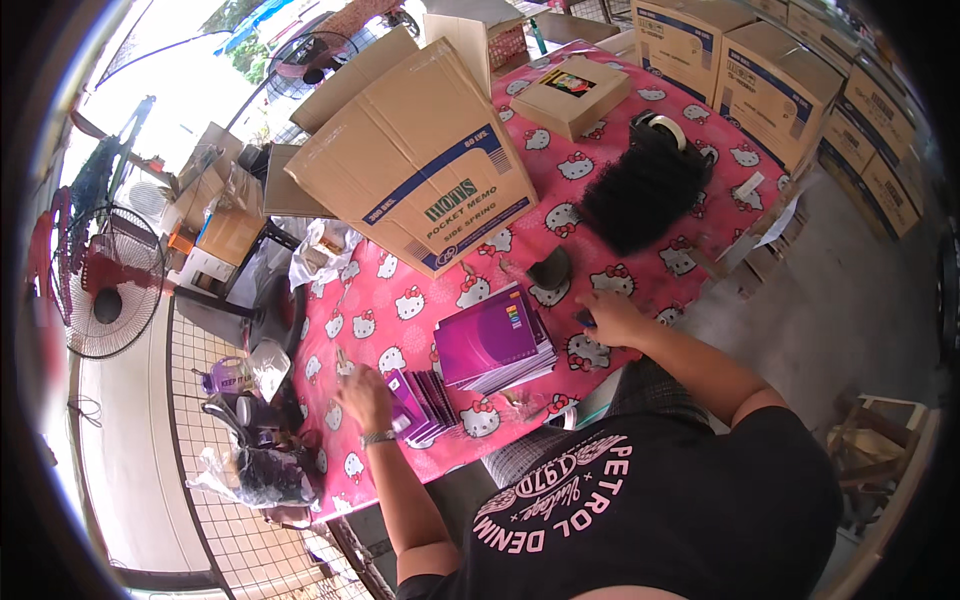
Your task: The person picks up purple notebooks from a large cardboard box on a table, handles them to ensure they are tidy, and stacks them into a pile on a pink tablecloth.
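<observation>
Across a pink tablecloth (pixel 390 335) printed with white cat faces, a crowded spread

Over the far half of the table stands a tall brown cardboard carton (pixel 415 165) with a blue band and its top flaps raised, the biggest thing on the cloth. To its right lies a black, shaggy, fibrous bundle (pixel 640 195), and behind that sits a shallow tan cardboard box (pixel 590 105) with a dark picture label.

At the near edge, between the person's hands, rests a stack of glossy purple-covered notebooks (pixel 490 345) (the page edges show white at the near side). Against its left side, a row of slimmer purple booklets (pixel 425 405) lies overlapped like a fan.

The left hand (pixel 365 400), above a silver metal wristband (pixel 380 437), is just beside the left end of the row; its fingers are bent, but I cannot tell whether they pinch or touch anything. The right hand (pixel 610 320) is just right of the stack, fingers curled, with a small dark-blue object (pixel 585 318) at its fingertips; whether it is gripped is unclear. Just beyond the stack lies a dark, curved piece (pixel 550 270), apart from both hands.
</observation>
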A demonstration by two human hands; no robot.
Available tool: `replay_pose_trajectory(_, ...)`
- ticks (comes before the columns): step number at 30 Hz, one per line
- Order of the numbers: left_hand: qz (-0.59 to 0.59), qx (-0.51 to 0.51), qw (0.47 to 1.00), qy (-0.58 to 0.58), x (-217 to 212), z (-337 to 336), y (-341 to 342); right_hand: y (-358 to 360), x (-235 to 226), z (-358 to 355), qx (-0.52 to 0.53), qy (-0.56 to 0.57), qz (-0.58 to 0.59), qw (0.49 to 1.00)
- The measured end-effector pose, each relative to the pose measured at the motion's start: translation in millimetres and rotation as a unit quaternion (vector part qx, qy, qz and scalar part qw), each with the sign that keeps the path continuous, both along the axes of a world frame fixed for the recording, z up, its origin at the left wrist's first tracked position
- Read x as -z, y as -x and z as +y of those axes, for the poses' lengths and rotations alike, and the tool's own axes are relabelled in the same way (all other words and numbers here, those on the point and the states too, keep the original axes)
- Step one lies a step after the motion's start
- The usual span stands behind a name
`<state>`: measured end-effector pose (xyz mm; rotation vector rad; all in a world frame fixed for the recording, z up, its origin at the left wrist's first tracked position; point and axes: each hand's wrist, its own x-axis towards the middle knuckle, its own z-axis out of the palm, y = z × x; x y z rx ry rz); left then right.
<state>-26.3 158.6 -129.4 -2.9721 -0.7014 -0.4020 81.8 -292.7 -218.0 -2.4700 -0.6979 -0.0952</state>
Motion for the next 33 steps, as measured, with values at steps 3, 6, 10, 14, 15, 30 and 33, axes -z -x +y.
replay_pose_trajectory(3,0.049,-0.028,0.995,0.085,59.1,-1.3,2.1,-38.9,16.1,8.1,0.071,-0.020,-0.070,0.995)
replay_pose_trajectory(6,-0.055,-0.022,0.997,0.048,63.7,-16.8,4.0,-100.9,6.1,13.0,0.199,-0.012,-0.125,0.972)
replay_pose_trajectory(10,-0.251,0.230,0.931,0.131,-33.7,-95.8,-30.6,-148.5,35.1,-13.2,0.197,0.161,-0.121,0.960)
replay_pose_trajectory(14,-0.058,0.470,0.878,0.075,-99.3,-192.6,-5.0,-144.5,1.9,-9.0,0.189,0.142,-0.084,0.968)
replay_pose_trajectory(15,-0.032,0.482,0.875,0.034,-97.2,-199.4,1.6,-141.1,-10.0,-5.1,0.202,0.114,-0.078,0.970)
replay_pose_trajectory(30,-0.115,0.407,0.905,0.055,-122.3,-206.1,-30.8,-10.4,-182.0,28.8,-0.207,-0.287,-0.078,0.932)
replay_pose_trajectory(33,-0.110,0.400,0.908,0.054,-120.2,-204.4,-30.4,-8.7,-183.9,27.4,-0.219,-0.274,-0.096,0.932)
